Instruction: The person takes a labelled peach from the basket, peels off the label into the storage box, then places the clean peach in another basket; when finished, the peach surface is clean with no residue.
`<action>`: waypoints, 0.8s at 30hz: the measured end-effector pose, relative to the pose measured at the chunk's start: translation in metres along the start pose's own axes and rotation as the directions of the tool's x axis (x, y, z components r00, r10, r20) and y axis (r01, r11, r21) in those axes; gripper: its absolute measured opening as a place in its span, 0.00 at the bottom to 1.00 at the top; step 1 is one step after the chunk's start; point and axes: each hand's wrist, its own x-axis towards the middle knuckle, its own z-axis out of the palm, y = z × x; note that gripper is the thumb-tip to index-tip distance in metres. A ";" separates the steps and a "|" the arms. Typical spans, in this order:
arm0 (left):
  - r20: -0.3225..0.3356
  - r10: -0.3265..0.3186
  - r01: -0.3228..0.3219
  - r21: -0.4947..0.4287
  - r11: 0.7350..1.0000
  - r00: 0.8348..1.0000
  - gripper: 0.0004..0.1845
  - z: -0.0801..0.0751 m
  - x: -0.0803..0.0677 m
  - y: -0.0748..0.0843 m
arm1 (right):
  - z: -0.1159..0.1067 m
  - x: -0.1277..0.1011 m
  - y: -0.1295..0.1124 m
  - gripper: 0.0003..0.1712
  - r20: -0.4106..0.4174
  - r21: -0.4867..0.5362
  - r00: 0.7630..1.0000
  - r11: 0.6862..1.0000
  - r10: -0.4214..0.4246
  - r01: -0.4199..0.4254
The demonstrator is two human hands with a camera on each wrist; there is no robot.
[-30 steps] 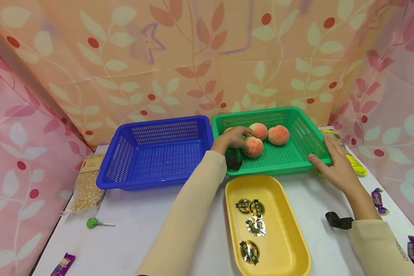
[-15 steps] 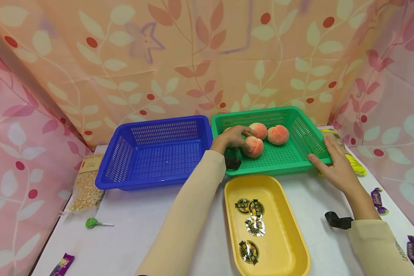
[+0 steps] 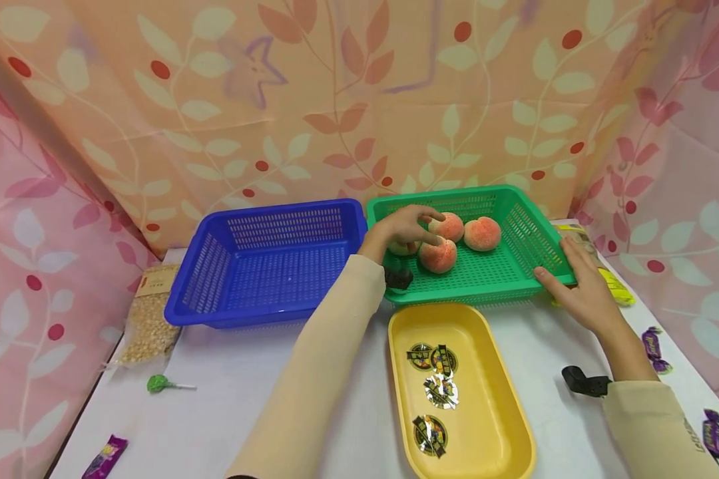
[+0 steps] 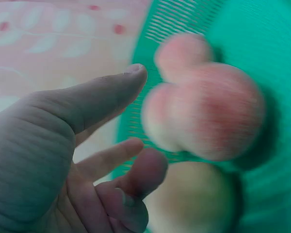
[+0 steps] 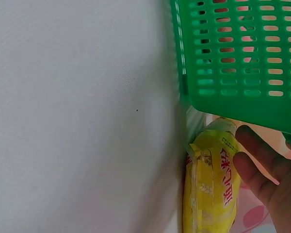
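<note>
Several pink peaches lie in the green basket (image 3: 485,269). My left hand (image 3: 404,226) is over its left part, thumb and fingers spread apart, holding nothing. Just under its fingertips is the nearest peach (image 3: 439,256); another peach (image 3: 482,234) sits to the right. In the left wrist view, a large peach (image 4: 218,111) stands clear of the thumb, and a paler peach (image 4: 194,194) is partly behind the fingers. My right hand (image 3: 587,293) rests at the green basket's right front corner with extended fingers. In the right wrist view, two fingers (image 5: 252,170) show beside the basket's outer wall.
A blue basket (image 3: 287,283) stands left of the green one, and a yellow tray (image 3: 485,399) with stickers lies in front. A yellow packet (image 3: 618,287) lies behind the right hand. A grain bag (image 3: 150,319), green lollipop (image 3: 158,383) and purple candies (image 3: 653,347) lie towards the sides.
My left hand has let go of the near peach, lifted slightly and spread its fingers. That peach stays in the green basket. The right hand stays at the corner.
</note>
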 end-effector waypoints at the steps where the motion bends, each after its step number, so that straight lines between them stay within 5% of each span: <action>1: -0.005 -0.005 0.005 0.001 1.000 1.000 0.32 -0.005 -0.003 0.004 | 0.000 0.001 0.000 0.51 0.001 0.002 1.000 1.000 -0.002 0.002; 7: -0.067 0.014 -0.013 0.011 1.000 0.998 0.30 -0.031 -0.029 0.026 | -0.001 0.009 0.002 0.50 0.015 -0.005 1.000 1.000 -0.009 0.009; 11: -0.100 0.100 -0.092 0.083 0.992 0.990 0.30 -0.036 -0.057 0.033 | -0.002 0.012 0.007 0.50 0.021 -0.018 1.000 1.000 0.001 0.000; 17: -0.161 0.239 -0.197 0.239 0.951 0.958 0.29 -0.033 -0.106 0.036 | -0.006 0.014 0.013 0.49 0.010 -0.028 1.000 0.999 0.029 -0.029; 24: -0.307 0.175 -0.085 0.286 0.955 0.935 0.28 -0.021 -0.162 0.015 | -0.009 0.011 0.016 0.49 0.023 -0.024 0.998 0.998 0.051 -0.051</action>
